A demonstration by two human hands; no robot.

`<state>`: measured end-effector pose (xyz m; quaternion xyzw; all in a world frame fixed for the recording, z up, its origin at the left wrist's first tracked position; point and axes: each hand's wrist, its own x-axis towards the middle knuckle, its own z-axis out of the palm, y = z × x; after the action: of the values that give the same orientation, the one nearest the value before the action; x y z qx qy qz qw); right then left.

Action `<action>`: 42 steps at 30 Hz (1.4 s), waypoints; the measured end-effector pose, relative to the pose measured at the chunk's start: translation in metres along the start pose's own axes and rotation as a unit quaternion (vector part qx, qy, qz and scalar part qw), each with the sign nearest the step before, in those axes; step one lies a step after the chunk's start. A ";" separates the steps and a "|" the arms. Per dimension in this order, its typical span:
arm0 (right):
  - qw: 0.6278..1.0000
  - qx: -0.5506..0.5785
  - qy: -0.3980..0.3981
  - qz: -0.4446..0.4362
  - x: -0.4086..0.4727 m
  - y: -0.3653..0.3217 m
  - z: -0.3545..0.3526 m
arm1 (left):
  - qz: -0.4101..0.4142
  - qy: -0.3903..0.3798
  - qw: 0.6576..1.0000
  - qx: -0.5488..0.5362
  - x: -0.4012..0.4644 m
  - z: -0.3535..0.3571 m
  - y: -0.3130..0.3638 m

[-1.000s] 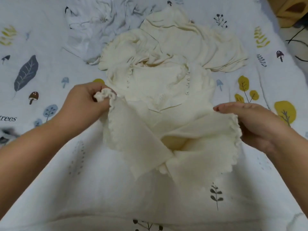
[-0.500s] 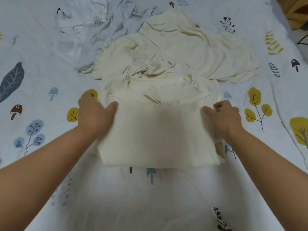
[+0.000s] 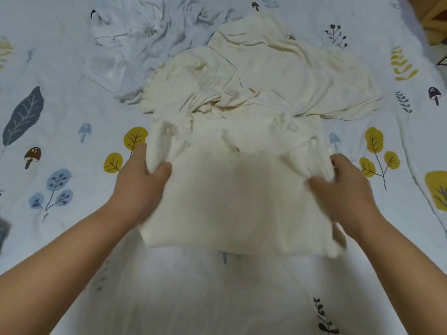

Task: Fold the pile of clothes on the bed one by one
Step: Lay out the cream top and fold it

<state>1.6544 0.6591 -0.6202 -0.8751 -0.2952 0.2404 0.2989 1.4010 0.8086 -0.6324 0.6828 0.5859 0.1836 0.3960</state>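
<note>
A cream ribbed knit garment (image 3: 232,201) lies partly folded on the bed (image 3: 60,56). The left hand (image 3: 140,187) grips its left edge, thumb on top and fingers under the fabric. The right hand (image 3: 343,189) grips its right edge. Beyond it lies a crumpled cream garment (image 3: 290,76), with a white garment (image 3: 135,44) to the far left. The bedsheet shows printed leaves and mushrooms.

Motion blur smears the right hand (image 3: 343,189), its fingers (image 3: 338,163) partly buried in the cream knit top (image 3: 237,201). At 2 o'clock, a brown object (image 3: 435,18) is cropped by the edge; at 9 o'clock, a grey scrap (image 3: 3,232) likewise. The cream garment behind (image 3: 302,76) is partly covered.
</note>
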 end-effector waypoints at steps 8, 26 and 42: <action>0.979 -0.082 -0.166 0.088 -0.104 0.045 -0.008 | -0.098 -0.003 0.994 0.043 -0.115 -0.035 -0.064; 0.968 -0.212 0.093 -0.096 -0.073 0.062 0.010 | 0.185 0.079 0.933 0.298 -0.085 -0.034 -0.068; 0.966 -0.244 0.068 0.051 -0.046 0.065 0.036 | 0.037 0.039 0.940 0.336 -0.049 -0.006 -0.070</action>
<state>1.6243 0.6001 -0.6769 -0.9497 -0.2788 0.1159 0.0831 1.3392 0.7647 -0.6708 0.7893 0.6032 0.0174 0.1136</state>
